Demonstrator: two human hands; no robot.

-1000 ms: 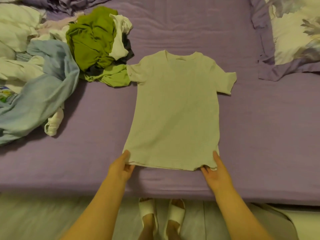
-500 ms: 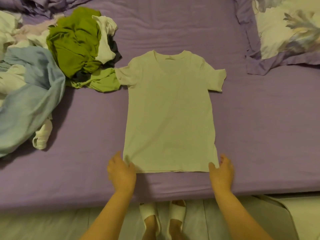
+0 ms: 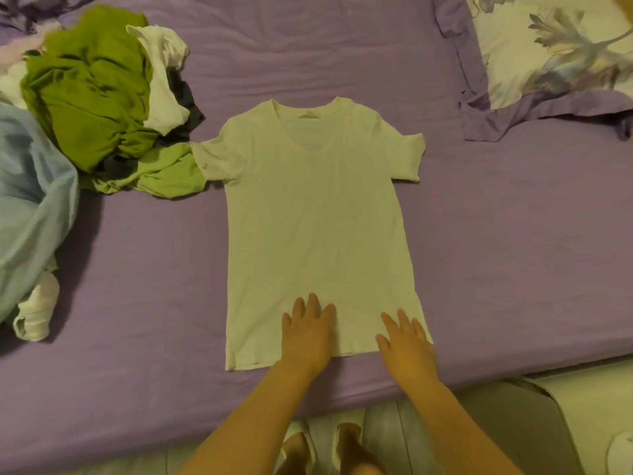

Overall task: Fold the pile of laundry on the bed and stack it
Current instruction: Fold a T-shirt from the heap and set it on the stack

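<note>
Palms lay flat and spread on the hem of the pale cream short-sleeved cotton T-shirt point(image 3: 317, 214), left hand point(image 3: 308, 332) near the middle, right hand point(image 3: 406, 341) by the 5 o'clock corner, neither pinching cloth. That shirt was spread face-up on the purple bed point(image 3: 513, 252), its long axis running from the hands toward 12 o'clock. Unfolded, the crumpled pile of green, white and blue laundry point(image 3: 92, 97) waited at 10 o'clock, nearer the left hand.

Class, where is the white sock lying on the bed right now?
In the head view, the sock lies at the far left, on the purple sheet, just below the blue garment.
</note>
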